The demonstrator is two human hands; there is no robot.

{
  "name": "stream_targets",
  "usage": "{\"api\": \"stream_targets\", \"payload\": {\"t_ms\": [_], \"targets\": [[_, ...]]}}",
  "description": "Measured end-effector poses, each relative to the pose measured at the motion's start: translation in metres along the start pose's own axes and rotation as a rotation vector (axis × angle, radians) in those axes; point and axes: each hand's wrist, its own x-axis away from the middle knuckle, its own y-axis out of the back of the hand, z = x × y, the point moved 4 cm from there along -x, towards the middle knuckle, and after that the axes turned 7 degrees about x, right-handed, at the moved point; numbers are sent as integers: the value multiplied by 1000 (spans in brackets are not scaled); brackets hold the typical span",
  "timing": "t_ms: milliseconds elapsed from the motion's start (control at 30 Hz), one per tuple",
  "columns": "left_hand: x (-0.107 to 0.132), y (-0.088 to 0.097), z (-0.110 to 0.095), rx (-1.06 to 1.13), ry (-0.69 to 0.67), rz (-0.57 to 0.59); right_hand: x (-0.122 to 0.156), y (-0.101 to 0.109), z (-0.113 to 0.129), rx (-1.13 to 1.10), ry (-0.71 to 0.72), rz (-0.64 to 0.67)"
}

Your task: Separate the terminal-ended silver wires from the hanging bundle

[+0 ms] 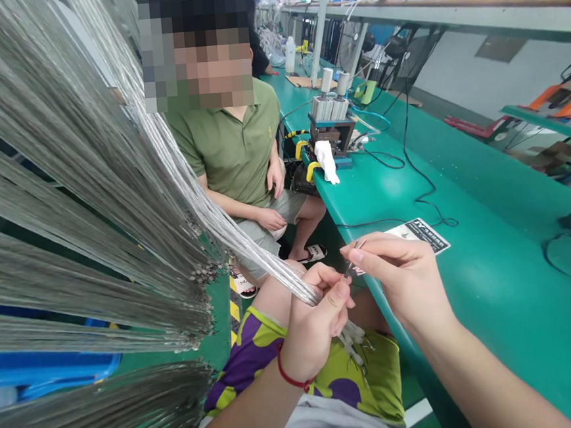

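Note:
My left hand (314, 320) is closed around a thick bundle of thin silvery wires (248, 246) that runs up and to the left; the wire ends with small connectors (353, 338) stick out below the fist. My right hand (401, 274) pinches one small wire end (352, 261) between thumb and forefinger, just right of the left hand's thumb. Both hands hover over my lap, at the near edge of the green workbench (468, 272).
Many more hanging wire bundles (68, 211) fill the left side. A person in a green shirt (233, 145) sits facing me beside the bench. A small press machine (331, 128), black cables (422, 190), a label card (423, 233) and a blue bin (45, 371) are nearby.

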Motion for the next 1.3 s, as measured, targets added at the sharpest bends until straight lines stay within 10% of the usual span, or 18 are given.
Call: {"api": "stream_targets", "payload": {"t_ms": [267, 467, 667, 1133, 1300], "targets": [[3, 0, 2, -38, 16, -13, 0, 6, 3, -41, 21, -68], [6, 0, -2, -28, 16, -162, -20, 46, 0, -181, 95, -496], [-2, -6, -19, -15, -123, -171, -1, -17, -9, -67, -204, 180], [6, -5, -6, -73, -73, -119, 5, -24, 6, -142, -140, 120], [10, 1, 9, -77, -14, -130, -22, 24, 12, -164, 2, -143]]}}
